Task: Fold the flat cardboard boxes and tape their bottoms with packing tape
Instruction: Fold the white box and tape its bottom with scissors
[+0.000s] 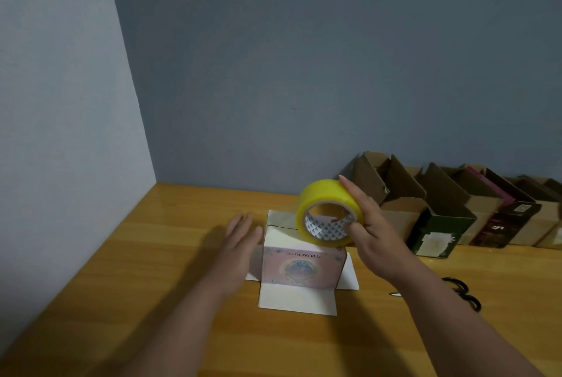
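Wood desk (152, 270): 1 pink box (299, 267), 1 tape roll (327, 212) in rt hand (372, 230).

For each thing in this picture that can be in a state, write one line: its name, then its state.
Pink box: folded up, upside down, flaps splayed on table.
Tape roll: on the box, held upright.
Right hand: gripping the roll.
Left hand: open, empty.
Scissors: lying unused.
Brown boxes: assembled, tops open.

Table (170, 224) left open; boxes (441, 209) block right.
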